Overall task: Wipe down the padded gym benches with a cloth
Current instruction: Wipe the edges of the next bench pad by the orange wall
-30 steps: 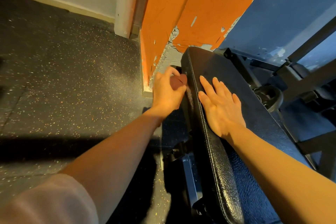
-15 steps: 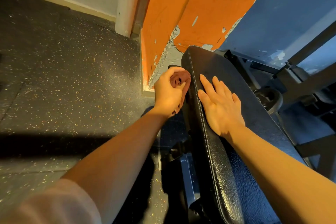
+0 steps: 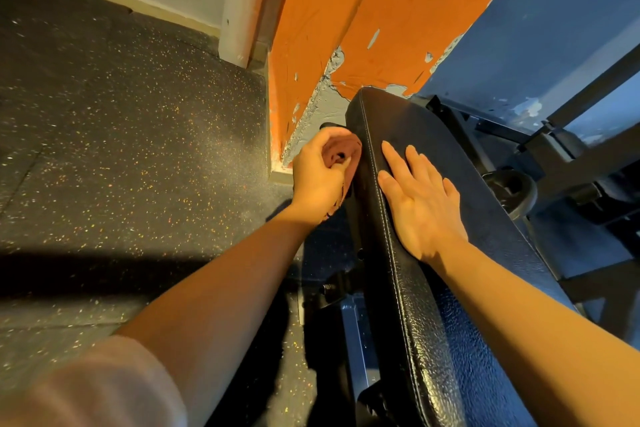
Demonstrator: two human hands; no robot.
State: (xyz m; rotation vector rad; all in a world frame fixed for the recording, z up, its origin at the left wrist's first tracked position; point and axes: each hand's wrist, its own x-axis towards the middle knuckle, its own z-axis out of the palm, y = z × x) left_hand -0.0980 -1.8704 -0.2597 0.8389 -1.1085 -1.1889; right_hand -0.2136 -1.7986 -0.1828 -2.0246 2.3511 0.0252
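A black padded bench (image 3: pixel 450 156) runs from the lower middle up toward the wall. My left hand (image 3: pixel 318 177) grips a bunched reddish-brown cloth (image 3: pixel 343 152) and holds it against the bench's left side edge, near the far end. My right hand (image 3: pixel 419 201) lies flat on the top of the pad with fingers straight, just right of the stitched seam. Most of the cloth is hidden inside my left fist.
An orange wall corner (image 3: pixel 346 28) with chipped paint stands right behind the bench's far end. Speckled dark rubber floor (image 3: pixel 121 149) spreads to the left. Black metal frame parts and a round knob (image 3: pixel 512 184) sit right of the bench, and bench supports (image 3: pixel 346 305) below.
My left hand has turned and slid slightly toward me along the bench's side edge, showing more of the cloth. My right hand has stayed flat in place.
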